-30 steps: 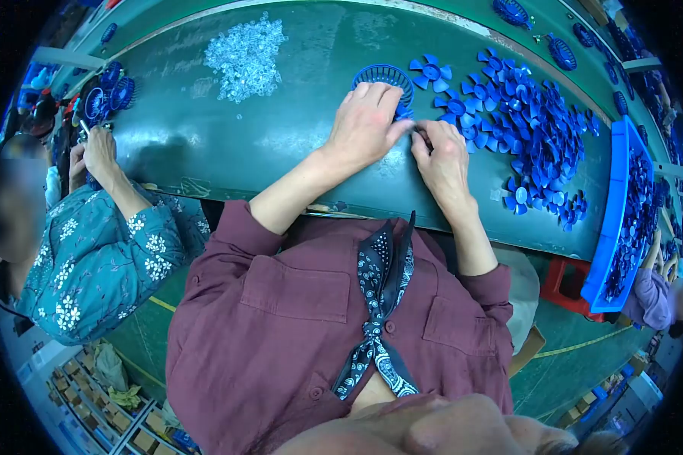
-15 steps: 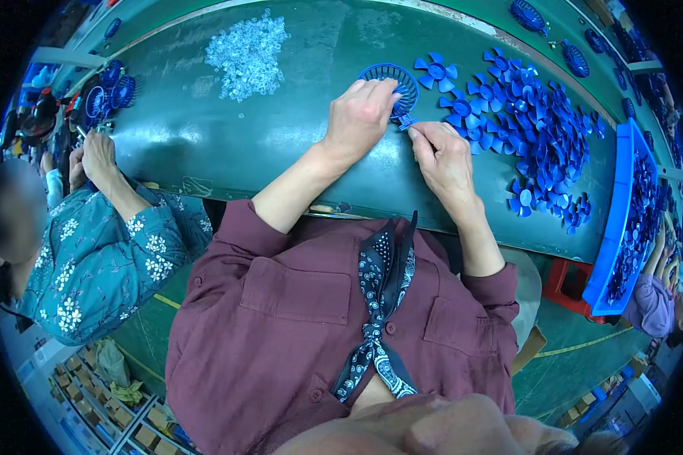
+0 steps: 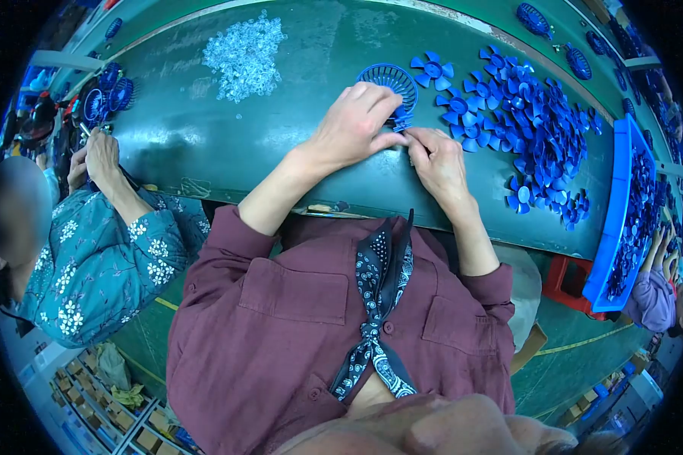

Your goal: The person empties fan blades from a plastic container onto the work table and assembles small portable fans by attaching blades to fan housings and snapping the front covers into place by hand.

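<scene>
A round blue slatted fan cage (image 3: 391, 76) lies on the green table (image 3: 303, 129), its lower side partly covered by my left hand (image 3: 359, 125). The fingers of my left hand are bent over the cage's lower edge. My right hand (image 3: 439, 155) pinches the small lower end of the cage from the right, its fingertips close to my left thumb. Any small part between the fingertips is too small to tell. A single blue fan blade (image 3: 432, 70) lies just right of the cage.
Many blue fan blades (image 3: 542, 129) are heaped at the right, beside a blue tray (image 3: 605, 250). Small clear parts (image 3: 244, 57) form a pile at the upper left. A co-worker's hand (image 3: 105, 155) is at the left; a red stool (image 3: 565, 282) stands below the tray.
My left hand has come down from over the cage's middle to its lower end, its thumb now beside my right fingertips. My right hand has shifted slightly left.
</scene>
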### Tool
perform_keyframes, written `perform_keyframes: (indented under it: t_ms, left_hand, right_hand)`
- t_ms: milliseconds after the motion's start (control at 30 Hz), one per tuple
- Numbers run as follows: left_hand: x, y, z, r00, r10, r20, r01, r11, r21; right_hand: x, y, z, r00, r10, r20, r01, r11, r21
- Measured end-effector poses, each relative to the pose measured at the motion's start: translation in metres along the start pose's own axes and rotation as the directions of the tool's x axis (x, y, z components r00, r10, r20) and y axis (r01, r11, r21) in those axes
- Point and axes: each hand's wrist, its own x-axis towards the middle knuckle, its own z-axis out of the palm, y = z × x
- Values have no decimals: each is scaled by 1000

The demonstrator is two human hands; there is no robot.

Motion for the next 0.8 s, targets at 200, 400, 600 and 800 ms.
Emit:
perform_keyframes:
  t_ms: [200, 400, 600, 800]
  left_hand:
    - [-8, -1, 1, 973, 130, 193, -164, 971, 172]
    - [-9, -6, 13, 961, 256, 101, -270, 949, 163]
    - [-4, 32, -15, 983, 169, -69, -172, 984, -45]
    - [-8, 49, -29, 999, -20, -32, 11, 961, -277]
  right_hand:
    - [0, 1, 0, 1000, 8, -3, -8, 999, 34]
    - [-2, 0, -3, 999, 50, -2, -49, 994, 98]
    - [-12, -42, -43, 995, -83, -50, 88, 990, 107]
    - [-12, -55, -58, 943, -319, -95, 307, 944, -121]
